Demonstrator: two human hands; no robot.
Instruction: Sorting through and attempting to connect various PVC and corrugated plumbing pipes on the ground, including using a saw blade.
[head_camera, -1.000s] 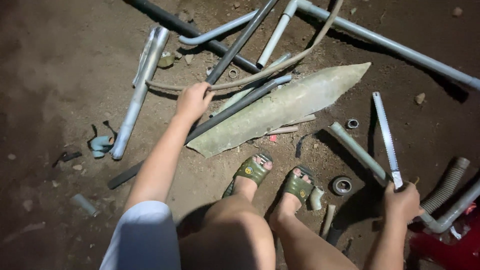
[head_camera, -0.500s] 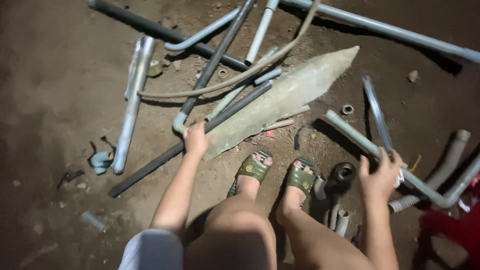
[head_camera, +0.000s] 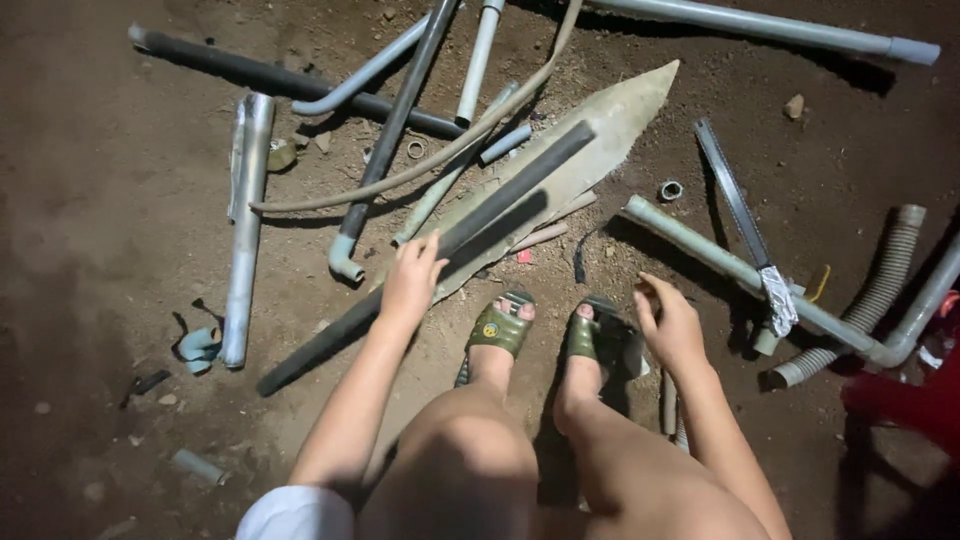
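Down on the dirt floor (head_camera: 120, 230), the left hand (head_camera: 410, 285) grips a long dark pipe (head_camera: 450, 240) with its fingers (head_camera: 425, 255) curled around it; the pipe runs slantwise, one end past the fingers over a pale pointed sheet (head_camera: 610, 120), the other end back toward the wrist side. Meanwhile the right hand (head_camera: 670, 325) hangs loosely half-curled and holds nothing, above a green sandal (head_camera: 590, 335), with a grey tube (head_camera: 720, 260) lying just beyond its fingertips (head_camera: 645, 290).
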